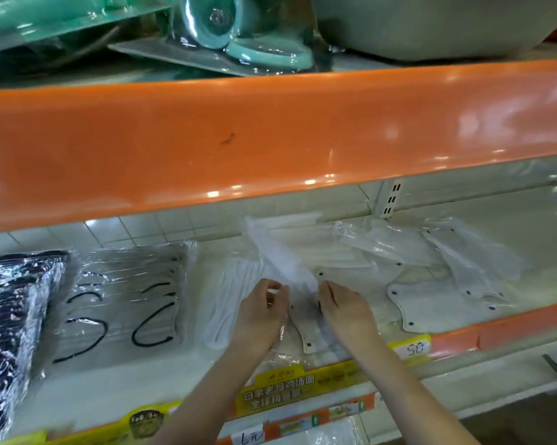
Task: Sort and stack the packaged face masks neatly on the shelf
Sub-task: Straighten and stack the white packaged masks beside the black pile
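Item: one packaged white mask (280,258), clear sleeve, tilted up off the shelf (116,377) and leaning back-left, its near end held between my hands. My left hand (261,316) pinches the film with curled fingertips; my right hand (344,311) curls round the other edge. Risk, in my judgement: the wrapper looks slick, so a loose pinch could let it slide down onto the scattered white packs (431,300) on the right. Stock to the left: grey masks with black loops (126,293), dark packs (13,316). Surface: pale shelf board, orange lip, yellow price strip (302,390); orange upper shelf (270,139) close overhead.
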A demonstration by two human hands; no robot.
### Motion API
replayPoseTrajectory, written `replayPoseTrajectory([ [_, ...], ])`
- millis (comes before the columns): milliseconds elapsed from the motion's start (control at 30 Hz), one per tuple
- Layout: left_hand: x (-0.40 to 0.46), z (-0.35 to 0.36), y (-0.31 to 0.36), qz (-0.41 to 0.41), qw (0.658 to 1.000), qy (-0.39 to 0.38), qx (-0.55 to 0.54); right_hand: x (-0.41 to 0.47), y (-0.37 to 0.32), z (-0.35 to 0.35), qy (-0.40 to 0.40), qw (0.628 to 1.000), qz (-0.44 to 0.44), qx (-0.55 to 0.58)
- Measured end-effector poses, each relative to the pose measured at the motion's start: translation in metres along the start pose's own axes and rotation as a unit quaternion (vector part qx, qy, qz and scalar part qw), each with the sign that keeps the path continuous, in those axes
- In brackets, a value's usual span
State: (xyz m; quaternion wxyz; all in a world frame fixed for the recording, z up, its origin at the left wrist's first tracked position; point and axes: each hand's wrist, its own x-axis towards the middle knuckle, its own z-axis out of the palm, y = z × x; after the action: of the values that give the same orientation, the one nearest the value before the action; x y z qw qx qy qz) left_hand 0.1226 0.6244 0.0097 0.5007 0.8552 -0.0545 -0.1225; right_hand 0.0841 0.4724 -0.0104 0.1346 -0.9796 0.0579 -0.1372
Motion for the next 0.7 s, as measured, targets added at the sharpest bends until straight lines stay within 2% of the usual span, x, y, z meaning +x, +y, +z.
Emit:
replayPoseTrajectory([
  [100, 0.001, 0.002, 0.0, -0.035, 0.998, -0.045, -0.013, -0.003, -0.004, -0.004, -0.021, 0.998, 0.012, 0.056],
  [167, 0.002, 0.005, -0.001, -0.048, 0.998, -0.045, 0.001, -0.003, -0.004, 0.0, -0.003, 0.993, 0.036, 0.112],
  [233, 0.003, 0.008, -0.002, -0.055, 0.996, -0.061, -0.024, -0.003, -0.008, 0.003, -0.028, 0.976, 0.067, 0.207],
  [300, 0.001, 0.012, -0.001, -0.055, 0.996, -0.063, -0.042, -0.005, -0.015, 0.003, -0.023, 0.968, 0.067, 0.243],
  [400, 0.0, 0.003, 0.003, -0.045, 0.998, -0.015, -0.04, -0.007, -0.018, 0.01, -0.018, 0.971, 0.047, 0.232],
  [467, 0.003, -0.015, 0.005, -0.044, 0.998, 0.028, -0.028, -0.009, -0.015, 0.015, 0.001, 0.985, 0.026, 0.17],
  [567, 0.009, -0.051, 0.008, -0.048, 0.994, 0.066, -0.076, -0.009, -0.015, 0.016, 0.004, 0.99, 0.022, 0.141],
  [700, 0.004, -0.103, 0.024, -0.004, 0.983, 0.103, -0.155, -0.007, -0.026, 0.011, -0.073, 0.991, 0.038, 0.105],
])
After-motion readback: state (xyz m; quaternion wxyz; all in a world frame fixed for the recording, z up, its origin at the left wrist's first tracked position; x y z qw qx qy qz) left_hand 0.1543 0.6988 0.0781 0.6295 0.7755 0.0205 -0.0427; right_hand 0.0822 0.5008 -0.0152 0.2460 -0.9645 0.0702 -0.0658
